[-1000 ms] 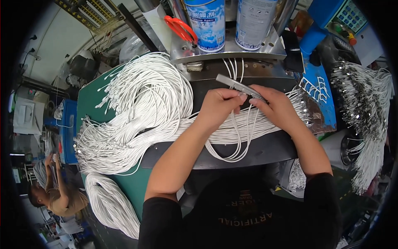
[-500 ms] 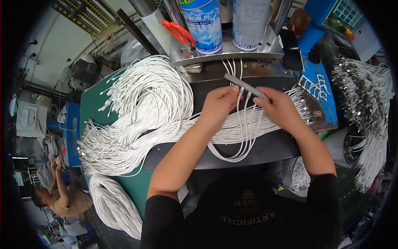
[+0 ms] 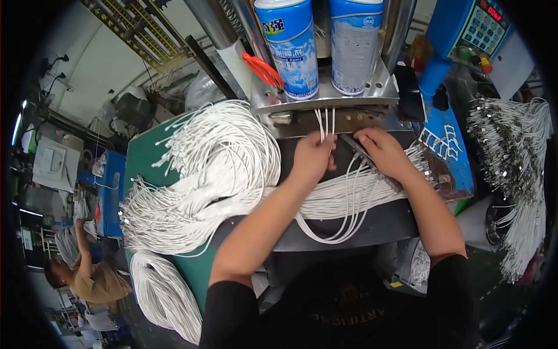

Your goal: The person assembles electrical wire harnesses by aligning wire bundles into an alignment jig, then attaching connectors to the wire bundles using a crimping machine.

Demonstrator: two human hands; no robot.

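My left hand (image 3: 311,158) is closed round a few thin white cables (image 3: 326,121) that come down from under the machine's metal plate. Just right of it, my right hand (image 3: 387,153) has curled fingers on a narrow grey metal bar (image 3: 359,152), which slants down to the right, partly beneath the palm. White cables hang from the bar in a loop (image 3: 347,220) toward my body. Under both hands lies a thick bundle of white cables (image 3: 334,196) across the black work surface. My left fingertips are partly hidden.
Two blue-and-white spray cans (image 3: 292,64) and red-handled pliers (image 3: 263,71) are on the metal plate (image 3: 381,93). Coiled white cables (image 3: 232,139) cover the left of the green table (image 3: 145,148). A blue control box (image 3: 479,29) stands right; a co-worker (image 3: 96,282) is far left.
My left hand has left the bar and now grips the cables at the machine. The bar has swung to a steeper slant in my right hand. The head view has shifted slightly.
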